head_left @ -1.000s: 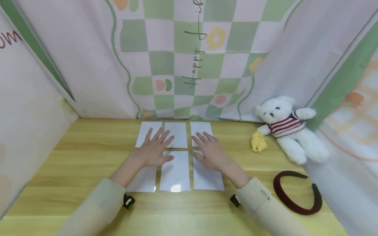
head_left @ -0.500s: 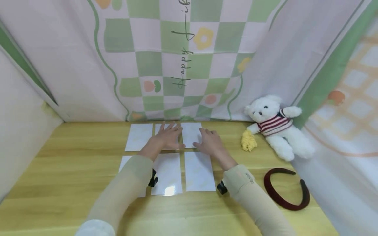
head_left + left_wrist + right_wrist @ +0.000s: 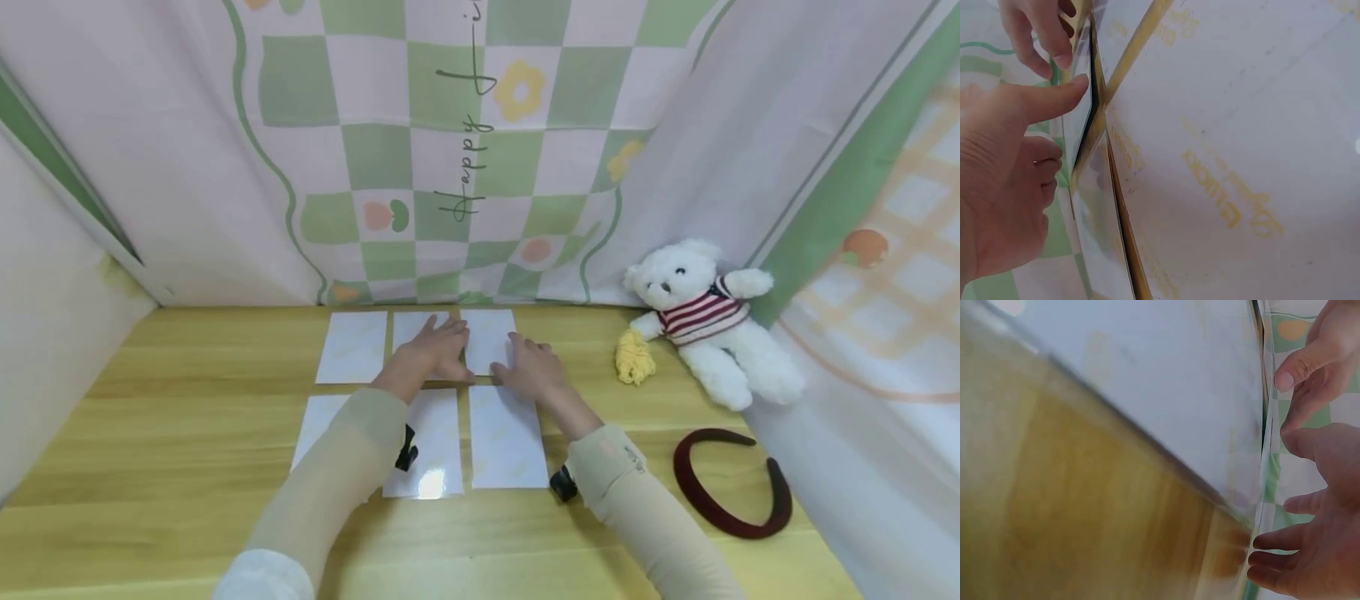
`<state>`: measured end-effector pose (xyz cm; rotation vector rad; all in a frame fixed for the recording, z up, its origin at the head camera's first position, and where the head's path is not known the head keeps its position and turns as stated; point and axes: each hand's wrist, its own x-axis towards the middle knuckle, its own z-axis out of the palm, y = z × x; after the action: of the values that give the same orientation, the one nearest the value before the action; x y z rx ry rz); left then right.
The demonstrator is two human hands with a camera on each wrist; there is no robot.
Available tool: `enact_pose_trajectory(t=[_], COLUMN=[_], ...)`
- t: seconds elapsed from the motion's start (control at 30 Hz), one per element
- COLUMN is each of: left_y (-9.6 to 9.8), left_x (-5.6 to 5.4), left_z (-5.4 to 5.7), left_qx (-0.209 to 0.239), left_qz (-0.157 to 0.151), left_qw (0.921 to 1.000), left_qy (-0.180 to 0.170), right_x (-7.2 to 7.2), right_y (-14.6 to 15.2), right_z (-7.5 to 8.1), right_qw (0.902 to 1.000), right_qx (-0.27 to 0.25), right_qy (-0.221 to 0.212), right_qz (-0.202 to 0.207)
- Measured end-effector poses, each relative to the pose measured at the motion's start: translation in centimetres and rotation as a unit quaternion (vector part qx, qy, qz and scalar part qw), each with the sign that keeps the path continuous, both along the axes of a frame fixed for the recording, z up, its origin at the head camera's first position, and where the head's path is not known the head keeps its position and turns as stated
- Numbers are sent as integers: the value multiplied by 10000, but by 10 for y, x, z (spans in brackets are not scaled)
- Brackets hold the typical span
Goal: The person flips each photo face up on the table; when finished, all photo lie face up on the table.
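White sheets of photo paper lie in two rows of three, with faint yellow print on them in the left wrist view. My left hand [image 3: 435, 348] is over the back middle sheet [image 3: 408, 327], its fingertips by the left edge of the back right sheet [image 3: 487, 337]. At that sheet's right edge is my right hand [image 3: 534, 368], thumb pointing in toward the left hand. In the left wrist view the thumb [image 3: 1060, 100] reaches to a sheet's edge. The right wrist view shows the right fingers [image 3: 1279, 537] extended, slightly bent, near a sheet's corner.
A white teddy bear [image 3: 738, 350] in a striped top leans at the back right, with a yellow yarn bundle [image 3: 634, 358] by its paw. A dark red headband [image 3: 701, 492] lies nearer. A checked curtain [image 3: 442, 167] hangs behind the wooden table [image 3: 187, 433].
Both hands were spread over the sheets. The left hand has moved right and its fingers have drawn together; the right now sits at the back right sheet's edge. The head view has shifted.
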<state>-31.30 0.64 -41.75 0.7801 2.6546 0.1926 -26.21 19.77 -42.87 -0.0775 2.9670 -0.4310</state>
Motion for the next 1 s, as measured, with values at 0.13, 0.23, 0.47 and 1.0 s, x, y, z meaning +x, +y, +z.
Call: enact_pose_trajectory(t=[0.13,0.23,0.47,1.0], left_y=[2,3,5,9], left_x=[1,1,0,1], left_z=[1,1,0,-3], left_qx=[-71,-81,-122,-92], left_qz=[74,86,144,146], left_qw=[9999,9998,9998,9998], left_qy=[-103,-170,-93,122], right_x=[0,0,-2,-1], right_y=[-1,0,1,2], right_z=[2,2,0,4], right_qw=[10000,9999,9999,9808], right_qx=[-46,-32,-82,-1773], right_qy=[-28,-36,25,-329], right_qz=[-77,-115,-113,-738])
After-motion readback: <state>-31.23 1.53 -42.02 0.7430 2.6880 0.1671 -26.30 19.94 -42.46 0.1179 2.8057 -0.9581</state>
